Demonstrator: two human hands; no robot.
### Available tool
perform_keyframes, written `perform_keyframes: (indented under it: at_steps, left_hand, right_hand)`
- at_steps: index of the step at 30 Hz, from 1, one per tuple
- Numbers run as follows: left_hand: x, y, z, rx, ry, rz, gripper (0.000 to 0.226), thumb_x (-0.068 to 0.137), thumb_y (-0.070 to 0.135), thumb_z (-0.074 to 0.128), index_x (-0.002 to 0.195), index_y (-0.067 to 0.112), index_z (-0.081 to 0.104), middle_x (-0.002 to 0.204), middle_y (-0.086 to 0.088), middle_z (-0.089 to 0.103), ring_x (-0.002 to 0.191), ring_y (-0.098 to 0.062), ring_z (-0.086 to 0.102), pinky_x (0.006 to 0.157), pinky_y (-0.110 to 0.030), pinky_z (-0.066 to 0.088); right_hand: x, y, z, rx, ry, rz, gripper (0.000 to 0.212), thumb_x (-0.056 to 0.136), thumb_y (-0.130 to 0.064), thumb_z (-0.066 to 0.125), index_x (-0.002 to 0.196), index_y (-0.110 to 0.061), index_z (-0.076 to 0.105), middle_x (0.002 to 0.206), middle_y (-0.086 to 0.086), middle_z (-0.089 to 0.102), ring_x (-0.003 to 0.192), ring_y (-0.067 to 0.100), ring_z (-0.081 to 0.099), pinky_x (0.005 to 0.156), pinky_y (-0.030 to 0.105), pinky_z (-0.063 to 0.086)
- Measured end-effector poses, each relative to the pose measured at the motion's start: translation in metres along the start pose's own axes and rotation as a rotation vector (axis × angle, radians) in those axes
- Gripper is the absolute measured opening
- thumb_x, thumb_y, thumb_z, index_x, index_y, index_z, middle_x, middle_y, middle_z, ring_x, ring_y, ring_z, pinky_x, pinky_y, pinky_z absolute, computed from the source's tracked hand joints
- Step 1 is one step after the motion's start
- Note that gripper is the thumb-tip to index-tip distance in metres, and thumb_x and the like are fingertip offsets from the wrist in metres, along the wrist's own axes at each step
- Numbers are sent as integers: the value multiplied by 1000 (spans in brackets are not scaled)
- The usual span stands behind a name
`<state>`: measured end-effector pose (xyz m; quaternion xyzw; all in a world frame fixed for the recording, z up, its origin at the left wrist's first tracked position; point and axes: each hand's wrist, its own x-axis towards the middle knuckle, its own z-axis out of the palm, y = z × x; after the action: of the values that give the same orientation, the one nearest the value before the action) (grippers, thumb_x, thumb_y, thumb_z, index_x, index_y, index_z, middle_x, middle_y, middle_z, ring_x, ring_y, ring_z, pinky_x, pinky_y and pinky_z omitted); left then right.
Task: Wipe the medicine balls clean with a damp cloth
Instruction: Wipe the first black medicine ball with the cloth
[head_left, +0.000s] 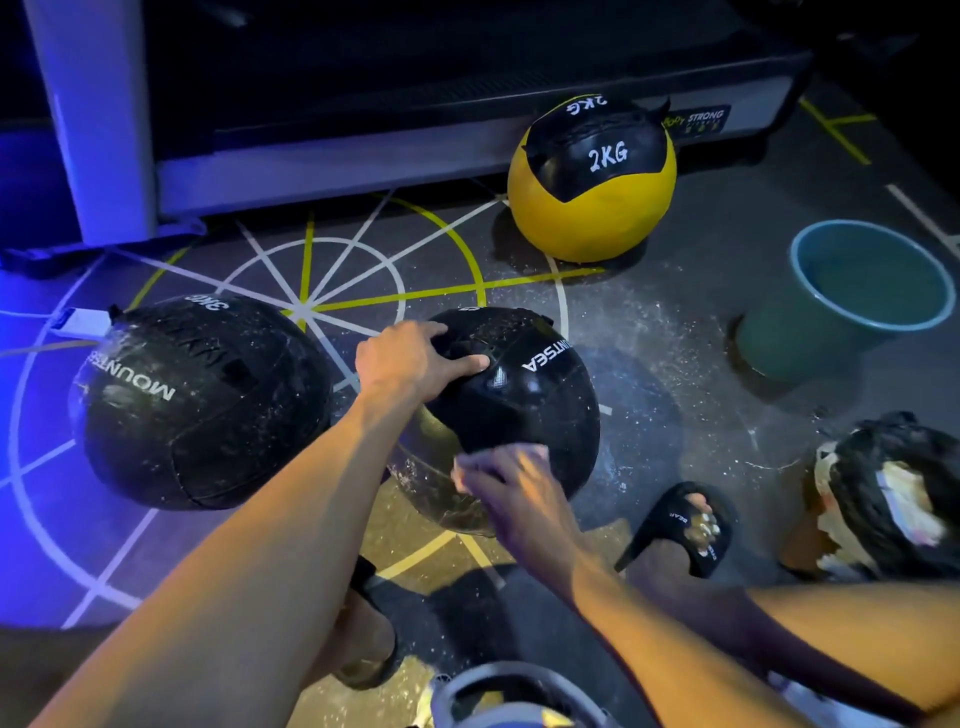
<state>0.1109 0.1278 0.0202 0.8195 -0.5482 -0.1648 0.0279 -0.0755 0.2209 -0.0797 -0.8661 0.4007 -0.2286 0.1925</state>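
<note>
Head view: left hand (415, 358) lies flat on top of the middle black ball (514, 410) on the floor, fingers spread, steadying it. Right hand (511, 486) grips a pale cloth (470, 465) against its near side — blurry. That ball's partly shiny, the other MOUNTSEA ball (200, 400) looks speckled, so I'd say early days. Yellow ball (592, 182) reads 2KG; bucket (852, 301) is nearby.

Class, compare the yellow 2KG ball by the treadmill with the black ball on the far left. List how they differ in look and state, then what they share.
Colour: the yellow ball is yellow with a black panel; the left black ball is all black.
Lettering: the yellow ball reads 2KG; the left black ball reads MOUNTSEA and 3KG.
Surface: the left black ball is flecked with white specks; the yellow ball looks cleaner.
Shared: both rest on the floor, untouched by either hand.
</note>
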Motion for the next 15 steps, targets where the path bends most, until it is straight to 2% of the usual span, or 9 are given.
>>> perform_keyframes:
  at_steps: [2,4,6,7,9,10,12,14,15]
  left_hand:
    - [2,-2,1,-27,-6,-5,92,68,93,60,142,40,57,138,0,65,126,-28,60,100,-44,50]
    - [4,-1,2,-40,-6,-3,91,69,92,59,143,39,57,138,0,64,126,-29,60,99,-44,51]
    - [6,1,2,-38,-10,1,90,71,91,58,144,38,57,139,-2,63,126,-30,60,95,-44,51]
    - [6,1,1,-40,-12,0,90,71,91,58,144,38,57,139,-2,63,126,-30,60,95,-43,51]
    - [7,1,1,-50,-16,-9,90,71,91,58,143,38,57,139,-2,63,127,-30,59,95,-44,51]
    - [6,1,1,-46,-18,-13,90,70,91,58,143,38,58,139,-3,63,127,-30,59,94,-44,51]
    - [6,3,2,-36,-19,-11,90,70,92,58,142,38,58,138,-3,63,126,-29,60,93,-43,51]
    - [5,1,3,-48,-18,-16,89,71,91,58,142,39,58,138,-2,63,126,-29,60,95,-44,51]
    - [5,-2,4,-60,-18,-20,88,71,91,59,142,39,58,138,-2,63,126,-29,60,97,-44,51]
  right_hand:
    - [-32,16,9,-104,-75,-153,33,94,-15,57,122,-29,68,122,-12,62,111,12,58,94,33,45]
    - [-49,29,10,15,-64,-46,34,91,-12,55,117,-29,70,121,-15,63,111,12,61,92,34,49]
    - [-50,31,-4,130,82,143,31,95,-8,60,108,-34,69,112,-18,62,105,8,63,87,33,49]
    - [-47,29,-14,123,157,193,24,99,-12,61,104,-35,69,104,-17,60,98,8,63,83,31,48]
    - [-26,16,-30,79,309,202,12,102,-21,62,105,-26,73,99,-13,57,87,7,61,77,22,48]
    - [-10,6,-35,70,341,217,13,102,-23,62,106,-20,75,99,-10,58,85,6,60,75,17,46]
    - [21,-13,-28,106,273,185,24,104,-30,54,103,-16,74,100,-3,62,85,10,60,72,12,42]
    - [30,-21,-6,101,50,112,46,102,-37,32,108,-13,71,110,6,64,101,20,59,80,25,41]
    - [22,-19,6,79,-25,61,52,100,-38,27,114,-14,70,115,8,63,109,23,55,88,32,40]
